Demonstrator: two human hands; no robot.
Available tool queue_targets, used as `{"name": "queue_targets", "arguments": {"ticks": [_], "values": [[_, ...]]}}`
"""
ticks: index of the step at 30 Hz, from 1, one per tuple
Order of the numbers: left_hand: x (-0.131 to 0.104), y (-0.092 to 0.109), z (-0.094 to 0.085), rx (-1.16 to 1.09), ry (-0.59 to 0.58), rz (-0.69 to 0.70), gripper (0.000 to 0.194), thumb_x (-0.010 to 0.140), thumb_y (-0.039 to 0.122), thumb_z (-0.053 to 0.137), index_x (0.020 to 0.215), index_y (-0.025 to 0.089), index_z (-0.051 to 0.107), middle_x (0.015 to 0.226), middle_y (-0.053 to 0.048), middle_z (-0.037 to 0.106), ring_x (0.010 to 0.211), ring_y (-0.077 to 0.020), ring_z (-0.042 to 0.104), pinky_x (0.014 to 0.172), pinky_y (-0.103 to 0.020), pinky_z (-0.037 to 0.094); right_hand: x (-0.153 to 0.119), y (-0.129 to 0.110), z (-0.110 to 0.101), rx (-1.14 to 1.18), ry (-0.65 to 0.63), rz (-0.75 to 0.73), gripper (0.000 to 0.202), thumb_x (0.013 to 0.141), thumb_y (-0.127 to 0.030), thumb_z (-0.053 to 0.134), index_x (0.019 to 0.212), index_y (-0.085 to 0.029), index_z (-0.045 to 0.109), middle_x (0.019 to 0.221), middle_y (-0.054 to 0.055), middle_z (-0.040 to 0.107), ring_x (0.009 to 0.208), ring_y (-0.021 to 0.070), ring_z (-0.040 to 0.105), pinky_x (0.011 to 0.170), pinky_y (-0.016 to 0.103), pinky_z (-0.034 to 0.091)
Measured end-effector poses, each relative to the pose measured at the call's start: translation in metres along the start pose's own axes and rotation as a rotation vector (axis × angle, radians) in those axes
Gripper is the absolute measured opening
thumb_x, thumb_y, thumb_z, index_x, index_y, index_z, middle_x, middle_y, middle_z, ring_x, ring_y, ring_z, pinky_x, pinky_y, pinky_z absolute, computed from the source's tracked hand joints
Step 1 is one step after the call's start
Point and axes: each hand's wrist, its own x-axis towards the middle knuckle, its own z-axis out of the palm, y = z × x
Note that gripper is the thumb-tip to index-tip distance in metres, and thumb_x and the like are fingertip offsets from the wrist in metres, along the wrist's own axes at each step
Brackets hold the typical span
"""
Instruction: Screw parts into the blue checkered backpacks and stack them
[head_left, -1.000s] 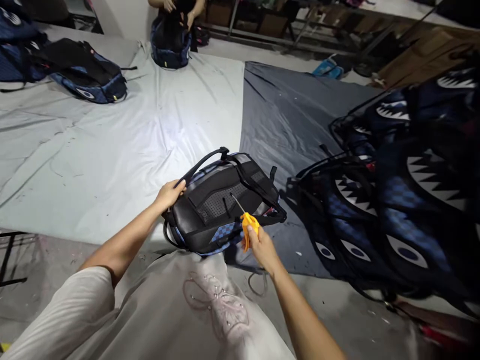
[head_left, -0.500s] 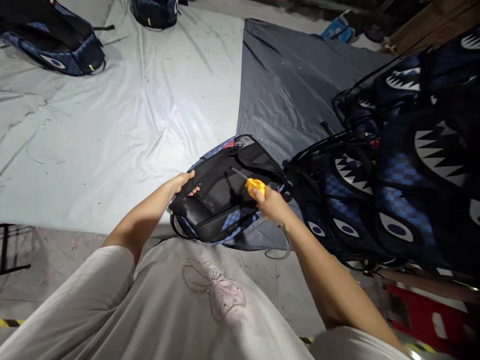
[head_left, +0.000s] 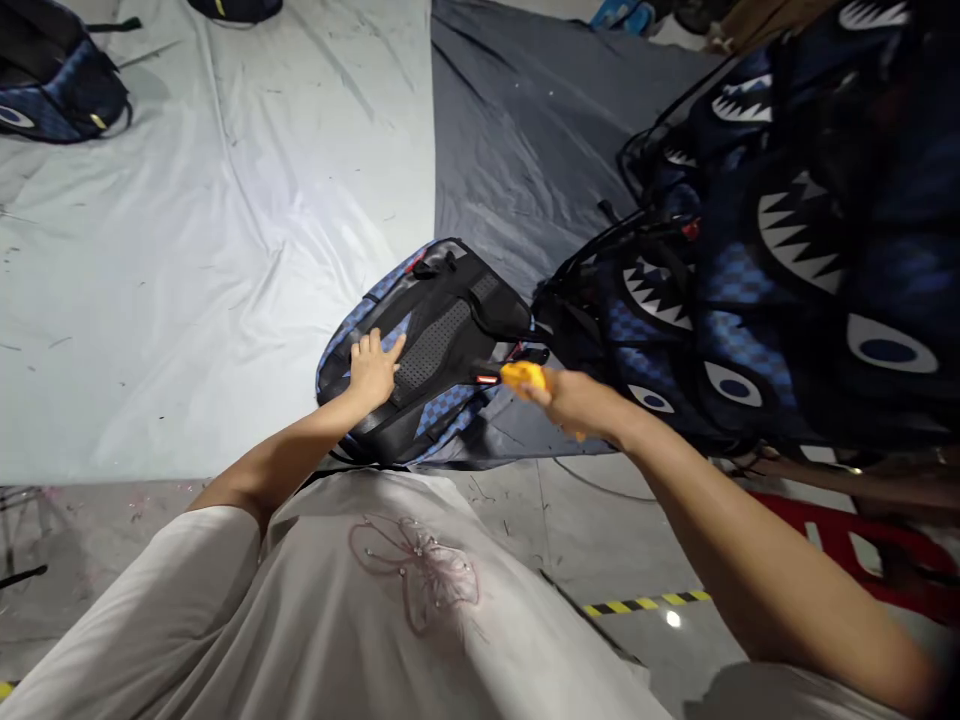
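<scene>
A black and blue-checked backpack [head_left: 442,345] lies in front of me with its padded back and shoulder straps facing up. My left hand [head_left: 373,373] rests on the backpack's near-left part, palm down and fingers spread. In my right hand [head_left: 577,403] is a yellow air blow gun [head_left: 523,377], gripped just off the backpack's right side. Its nozzle points left, over a strap with a small red and white label [head_left: 487,379]; the nozzle is blurred. A thin hose [head_left: 604,491] trails below my right hand.
Several similar backpacks [head_left: 724,380] with shark teeth and eyes are piled at the right. Another backpack [head_left: 64,85] lies far left, and part of one [head_left: 236,8] shows at the top. Pale cloth [head_left: 225,280] and dark grey cloth [head_left: 510,130] cover the table.
My left hand has gone from gripping the backpack's left edge to lying flat on its back panel. My right hand has moved right with the blow gun. The backpack has turned flatter, and the view has shifted right.
</scene>
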Motion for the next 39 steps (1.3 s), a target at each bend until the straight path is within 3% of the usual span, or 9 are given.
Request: {"name": "queue_targets", "arguments": {"ticks": [3,7,9,13,15,18,24,29,39], "values": [[-0.022,0.016,0.004,0.068,-0.038,0.179,0.054,0.097,0.032,0.05,0.15,0.028,0.043,0.166,-0.012,0.015,0.149,-0.0354,0.018,0.12,-0.053,0.017,-0.007,0.015,0.0,-0.125,-0.013,0.079,0.04,0.096,-0.045,0.048,0.12,-0.017,0.065,0.077,0.009,0.071,0.068,0.0235,0.067,0.057,0.029,0.045],[-0.064,0.031,0.031,0.075,-0.313,0.246,0.081,0.076,0.03,0.079,0.149,0.023,0.045,0.159,-0.018,0.032,0.138,-0.0393,0.036,0.113,-0.054,0.033,-0.023,0.032,0.005,0.004,-0.193,0.057,0.043,0.097,-0.049,0.045,0.12,-0.017,0.064,0.065,0.007,0.067,0.056,0.0219,0.064,0.053,0.029,0.043],[-0.073,0.032,0.046,0.067,-0.32,0.189,0.078,0.077,0.021,0.075,0.148,0.02,0.045,0.156,-0.021,0.037,0.136,-0.0404,0.038,0.11,-0.057,0.036,-0.034,0.043,0.009,0.045,-0.195,0.084,0.044,0.097,-0.049,0.045,0.122,-0.017,0.062,0.057,0.004,0.063,0.049,0.0203,0.06,0.051,0.028,0.042],[-0.059,0.02,0.053,-0.033,-0.29,0.109,0.053,0.092,0.02,0.052,0.144,0.019,0.05,0.151,-0.018,0.045,0.132,-0.0342,0.046,0.109,-0.052,0.04,-0.058,0.067,0.024,0.203,-0.159,0.191,0.042,0.098,-0.046,0.044,0.126,-0.017,0.058,0.054,-0.001,0.058,0.045,0.0186,0.057,0.049,0.028,0.043],[-0.046,0.013,0.048,-0.115,-0.307,0.078,0.043,0.098,0.029,0.044,0.138,0.021,0.056,0.133,-0.014,0.061,0.113,-0.0262,0.062,0.099,-0.042,0.051,-0.066,0.076,0.031,0.403,-0.272,0.119,0.042,0.099,-0.045,0.042,0.126,-0.017,0.057,0.052,-0.003,0.055,0.043,0.0171,0.055,0.047,0.026,0.043],[-0.036,0.014,0.044,-0.163,-0.326,0.029,0.046,0.104,0.039,0.029,0.136,0.021,0.057,0.106,-0.011,0.071,0.082,-0.0181,0.069,0.078,-0.033,0.058,-0.067,0.082,0.038,0.446,-0.131,0.167,0.044,0.1,-0.044,0.038,0.127,-0.015,0.057,0.048,-0.005,0.051,0.04,0.0167,0.053,0.045,0.026,0.04],[-0.057,0.051,0.07,0.106,-0.273,0.066,0.053,0.094,0.028,0.053,0.146,0.038,0.047,0.139,-0.013,0.046,0.128,-0.0337,0.045,0.104,-0.052,0.044,-0.054,0.074,0.043,0.11,0.004,0.197,0.047,0.099,-0.049,0.042,0.132,-0.018,0.056,0.075,0.007,0.071,0.068,0.023,0.068,0.064,0.03,0.046],[-0.059,0.06,0.08,0.239,-0.299,0.084,0.056,0.094,0.028,0.052,0.148,0.036,0.045,0.14,-0.017,0.039,0.125,-0.0376,0.039,0.098,-0.054,0.046,-0.036,0.058,0.062,-0.025,0.024,0.203,0.05,0.1,-0.052,0.037,0.127,-0.017,0.059,0.111,0.017,0.072,0.105,0.0303,0.067,0.08,0.035,0.048],[-0.049,0.048,0.072,0.01,-0.311,0.09,0.051,0.095,0.037,0.054,0.145,0.034,0.05,0.134,-0.015,0.045,0.127,-0.0371,0.044,0.105,-0.053,0.042,-0.035,0.048,0.072,0.029,0.067,0.275,0.049,0.101,-0.05,0.035,0.129,-0.016,0.057,0.109,0.016,0.072,0.105,0.0293,0.067,0.079,0.034,0.047]]}}
